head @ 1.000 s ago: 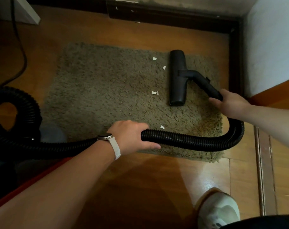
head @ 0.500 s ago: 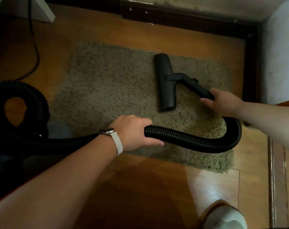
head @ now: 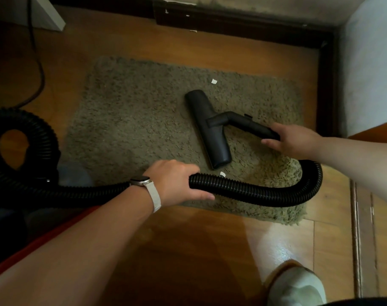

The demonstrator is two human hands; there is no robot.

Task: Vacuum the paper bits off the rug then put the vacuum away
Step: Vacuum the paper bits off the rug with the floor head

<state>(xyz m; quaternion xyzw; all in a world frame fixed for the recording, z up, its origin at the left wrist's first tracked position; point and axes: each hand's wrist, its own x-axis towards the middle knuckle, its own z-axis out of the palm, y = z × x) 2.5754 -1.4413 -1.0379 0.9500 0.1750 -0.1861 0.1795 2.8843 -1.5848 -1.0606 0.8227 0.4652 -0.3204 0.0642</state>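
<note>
On the rug (head: 133, 129) the nozzle (head: 208, 131) runs near-to-far, right hand (head: 296, 140) gripping its neck (head: 250, 123), left hand (head: 177, 184) the hose (head: 254, 191).

— The rug (head: 133, 129) was a shaggy cloth pile, rough and matt, wasn't it?
— It was. The floor (head: 188, 250) around it was wood boards, varnished and glossy, with a bright sheen near the shoe (head: 296, 286).
— And the hose (head: 254, 191)?
— Black ribbed plastic, with a dull shine on the ridges. The nozzle (head: 210, 133) was smooth black plastic, nearly matt.
— The 2 paper bits (head: 214, 81)?
— Thin, white, matt. The watch strap (head: 154, 199) looked like pale woven cloth; the shoe's upper was too blurred to tell.
— The wall (head: 369, 62)?
— Painted, matt, faintly rough.
</note>
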